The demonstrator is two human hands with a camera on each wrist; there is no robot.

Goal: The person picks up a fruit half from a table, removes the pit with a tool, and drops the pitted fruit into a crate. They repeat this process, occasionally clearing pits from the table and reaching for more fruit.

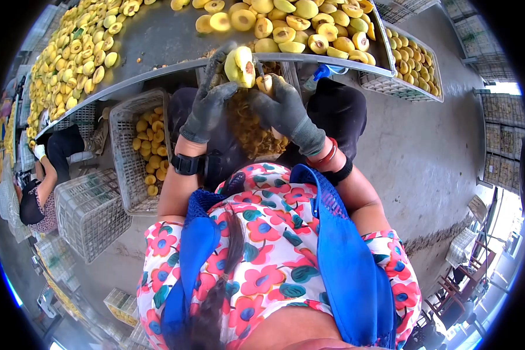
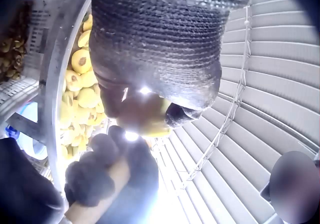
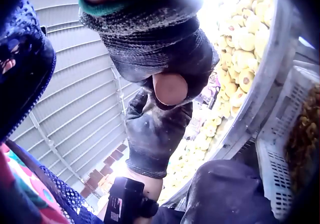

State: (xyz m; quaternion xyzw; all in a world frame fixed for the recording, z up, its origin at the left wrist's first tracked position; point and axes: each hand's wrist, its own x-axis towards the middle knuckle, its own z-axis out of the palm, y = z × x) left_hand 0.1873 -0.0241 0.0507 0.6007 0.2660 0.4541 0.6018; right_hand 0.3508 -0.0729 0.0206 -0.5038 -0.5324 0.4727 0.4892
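Observation:
My gloved left hand [image 1: 207, 111] holds a cut yellow-green peach [image 1: 239, 67] upright between thumb and fingers, its reddish-brown pit area facing right. Close beside it, my gloved right hand [image 1: 283, 108] grips a tool by its round wooden handle [image 3: 171, 90]. The handle's butt end pokes out of the fist in the right wrist view. A small tan piece [image 1: 265, 85] shows at the right thumb, next to the peach. The tool's working end is mostly hidden, so I cannot tell its kind. In the left wrist view the peach is blurred beneath the glove.
A metal table [image 1: 163, 44] with heaped peach halves [image 1: 309, 23] curves ahead. Below my hands stands a crate of brown scraps [image 1: 254, 128]. Crates of fruit stand at left [image 1: 119, 134] and right [image 1: 385, 84]. Another person [image 1: 38, 192] works at far left.

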